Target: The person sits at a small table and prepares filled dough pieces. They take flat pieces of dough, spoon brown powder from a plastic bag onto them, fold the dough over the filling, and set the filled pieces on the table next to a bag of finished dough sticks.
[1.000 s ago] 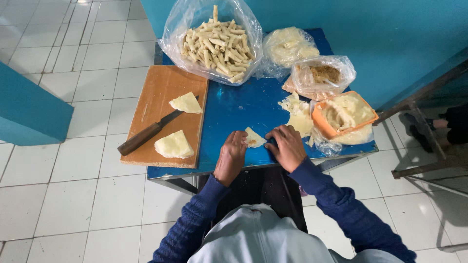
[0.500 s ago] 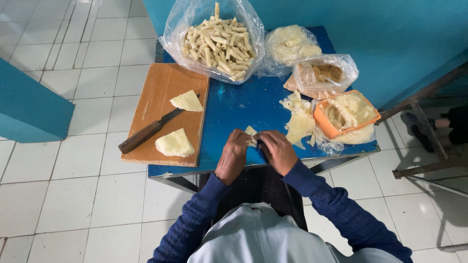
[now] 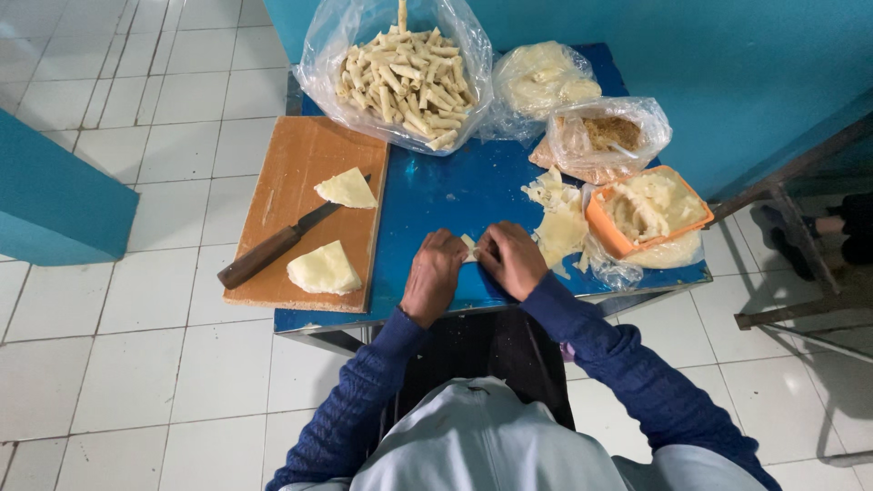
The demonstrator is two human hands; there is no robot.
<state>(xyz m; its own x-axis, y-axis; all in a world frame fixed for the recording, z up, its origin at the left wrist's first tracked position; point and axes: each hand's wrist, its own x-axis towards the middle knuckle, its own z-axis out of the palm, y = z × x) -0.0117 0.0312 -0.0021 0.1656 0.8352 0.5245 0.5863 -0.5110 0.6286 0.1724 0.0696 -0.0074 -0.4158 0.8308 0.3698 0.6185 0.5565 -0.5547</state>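
Observation:
My left hand point(image 3: 434, 275) and my right hand point(image 3: 511, 258) meet at the front of the blue table point(image 3: 436, 191), fingers pinched together on a small pale dough wrapper point(image 3: 469, 245) that mostly hides under them. Right of my right hand lies a loose pile of thin pale wrappers point(image 3: 556, 218). A clear bag full of several finished rolled sticks point(image 3: 400, 77) stands at the table's far side.
A wooden cutting board point(image 3: 291, 195) on the left carries a brown-handled knife point(image 3: 273, 247) and two pale wedges point(image 3: 323, 269) point(image 3: 346, 189). An orange tub of pale filling point(image 3: 650, 211) sits at right, with two more bags point(image 3: 544, 80) point(image 3: 607, 136) behind it. White tiled floor surrounds the table.
My right hand has moved left to meet the left hand, and both have closed over the small wrapper, which showed more plainly a second ago.

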